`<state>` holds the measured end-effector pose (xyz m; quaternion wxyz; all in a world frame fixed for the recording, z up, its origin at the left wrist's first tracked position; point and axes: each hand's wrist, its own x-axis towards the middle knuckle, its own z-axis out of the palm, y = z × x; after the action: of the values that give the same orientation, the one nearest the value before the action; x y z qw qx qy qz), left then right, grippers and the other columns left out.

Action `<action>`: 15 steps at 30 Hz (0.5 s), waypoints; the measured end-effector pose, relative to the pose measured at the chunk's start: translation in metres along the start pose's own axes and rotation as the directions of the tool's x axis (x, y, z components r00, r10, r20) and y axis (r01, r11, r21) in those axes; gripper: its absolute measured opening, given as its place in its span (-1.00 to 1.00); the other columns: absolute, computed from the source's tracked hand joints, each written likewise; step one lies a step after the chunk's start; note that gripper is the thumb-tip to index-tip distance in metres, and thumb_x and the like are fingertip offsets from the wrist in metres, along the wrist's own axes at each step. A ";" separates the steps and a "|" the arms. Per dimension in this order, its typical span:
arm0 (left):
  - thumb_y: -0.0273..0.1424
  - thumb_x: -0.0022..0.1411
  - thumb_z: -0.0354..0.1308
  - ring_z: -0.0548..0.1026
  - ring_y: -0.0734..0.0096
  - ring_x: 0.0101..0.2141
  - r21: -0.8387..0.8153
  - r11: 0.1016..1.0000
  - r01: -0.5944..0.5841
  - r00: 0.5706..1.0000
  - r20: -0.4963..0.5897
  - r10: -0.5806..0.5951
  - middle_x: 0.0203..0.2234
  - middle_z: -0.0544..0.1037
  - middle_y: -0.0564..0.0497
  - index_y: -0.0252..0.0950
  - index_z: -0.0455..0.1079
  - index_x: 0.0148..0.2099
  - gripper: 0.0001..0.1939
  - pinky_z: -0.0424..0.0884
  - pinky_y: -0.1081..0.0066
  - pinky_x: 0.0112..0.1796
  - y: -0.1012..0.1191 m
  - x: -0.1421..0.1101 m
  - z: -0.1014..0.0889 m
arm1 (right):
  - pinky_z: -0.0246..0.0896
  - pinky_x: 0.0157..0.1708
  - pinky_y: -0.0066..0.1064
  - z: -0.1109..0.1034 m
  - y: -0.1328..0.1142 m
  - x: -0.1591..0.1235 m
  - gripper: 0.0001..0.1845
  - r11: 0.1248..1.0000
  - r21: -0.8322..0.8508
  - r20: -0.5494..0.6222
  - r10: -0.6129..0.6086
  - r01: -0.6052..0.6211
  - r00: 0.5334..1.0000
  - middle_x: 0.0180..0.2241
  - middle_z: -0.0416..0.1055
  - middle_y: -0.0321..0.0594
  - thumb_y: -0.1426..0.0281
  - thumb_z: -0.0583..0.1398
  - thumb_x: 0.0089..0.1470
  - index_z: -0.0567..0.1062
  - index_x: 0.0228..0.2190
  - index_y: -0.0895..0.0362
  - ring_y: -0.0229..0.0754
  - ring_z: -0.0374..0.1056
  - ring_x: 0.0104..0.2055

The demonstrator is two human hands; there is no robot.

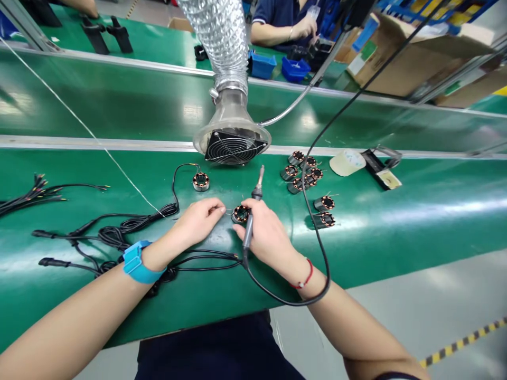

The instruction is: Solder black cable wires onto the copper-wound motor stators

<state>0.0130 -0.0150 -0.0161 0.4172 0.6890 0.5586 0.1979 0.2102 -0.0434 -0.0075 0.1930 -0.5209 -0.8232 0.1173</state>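
The left hand (194,221) pinched a thin lead (228,212) of the stator (240,214), steadying it mid-frame on the table (376,248). The right hand (267,237) gripped a soldering iron (249,232) close by, beneath the fume extractor (232,140). More stators (304,171) stood right, within reach.

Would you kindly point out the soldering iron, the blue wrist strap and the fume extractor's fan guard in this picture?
Soldering iron (247,235): head view, on its grey handle.
Blue wrist strap (135,262): head view, on its band.
Fume extractor's fan guard (233,148): head view, on its wire grille.
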 end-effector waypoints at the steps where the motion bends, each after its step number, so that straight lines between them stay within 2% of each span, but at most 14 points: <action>1: -0.24 0.27 -0.03 0.38 0.38 -0.44 0.009 1.000 0.000 1.000 -0.011 0.001 -0.49 0.48 0.05 -0.30 0.43 -0.31 -0.71 0.24 0.39 -0.36 0.000 0.001 0.000 | 0.41 -0.16 -0.04 0.005 -0.002 0.002 -0.54 1.000 0.017 0.009 0.006 -0.006 1.000 -0.14 0.41 0.03 0.40 0.26 0.08 0.27 -0.01 0.19 0.10 0.40 -0.11; 5: -0.32 0.20 -0.02 0.46 0.32 -0.34 0.012 1.000 0.016 1.000 -0.021 -0.016 -0.40 0.55 0.01 -0.29 0.40 -0.38 -0.78 0.32 0.35 -0.25 -0.003 0.002 -0.002 | 0.41 -0.14 -0.04 0.017 0.001 0.002 -0.62 0.995 0.081 -0.018 -0.057 0.059 0.998 -0.18 0.42 0.00 0.45 0.23 0.10 0.29 -0.04 0.17 0.06 0.39 -0.12; 8: -0.34 0.17 -0.01 0.48 0.31 -0.29 -0.039 0.999 0.023 0.997 0.080 -0.020 -0.34 0.57 -0.01 -0.29 0.42 -0.36 -0.79 0.33 0.32 -0.18 -0.004 0.001 -0.006 | 0.42 -0.14 -0.06 0.016 0.009 -0.005 -0.62 0.983 0.147 -0.030 -0.108 0.111 0.994 -0.17 0.43 -0.05 0.47 0.21 0.11 0.26 -0.04 0.12 0.03 0.40 -0.12; 10: -0.32 0.17 0.02 0.47 0.33 -0.30 -0.118 0.993 0.014 0.987 0.163 0.006 -0.36 0.56 0.00 -0.29 0.43 -0.35 -0.79 0.33 0.33 -0.18 -0.002 0.001 -0.010 | 0.43 -0.14 -0.08 0.014 0.015 -0.009 -0.59 0.973 0.201 -0.034 -0.112 0.116 0.993 -0.16 0.43 -0.07 0.47 0.21 0.11 0.23 -0.02 0.09 0.02 0.41 -0.10; 11: -0.32 0.16 0.04 0.46 0.35 -0.31 -0.169 0.986 0.013 0.985 0.171 0.016 -0.38 0.55 0.01 -0.29 0.43 -0.37 -0.80 0.33 0.35 -0.20 0.000 0.000 -0.013 | 0.43 -0.14 -0.09 0.013 0.017 -0.011 -0.58 0.967 0.226 -0.030 -0.112 0.116 0.993 -0.15 0.43 -0.08 0.47 0.21 0.12 0.22 -0.02 0.08 0.02 0.42 -0.09; 13: -0.32 0.13 0.07 0.40 0.43 -0.41 -0.284 0.958 0.036 0.995 0.096 -0.009 -0.47 0.49 0.06 -0.29 0.40 -0.39 -0.84 0.30 0.42 -0.31 0.004 0.001 -0.019 | 0.43 -0.14 -0.10 0.012 0.021 -0.013 -0.57 0.956 0.265 -0.017 -0.123 0.123 0.992 -0.14 0.43 -0.10 0.46 0.22 0.12 0.21 -0.01 0.06 0.01 0.43 -0.08; 15: -0.31 0.12 0.10 0.27 0.52 -0.54 -0.382 0.921 0.077 0.995 -0.026 -0.094 -0.56 0.39 0.12 -0.29 0.37 -0.37 -0.85 0.20 0.47 -0.44 0.008 0.002 -0.022 | 0.42 -0.13 -0.09 0.012 0.022 -0.013 -0.56 0.946 0.292 -0.006 -0.142 0.138 0.990 -0.13 0.43 -0.11 0.46 0.22 0.13 0.21 0.00 0.06 0.01 0.42 -0.08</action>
<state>0.0017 -0.0058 0.0025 0.5386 0.5656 0.5482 0.2991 0.2281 -0.0458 -0.0299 0.2695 -0.4262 -0.8331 0.2273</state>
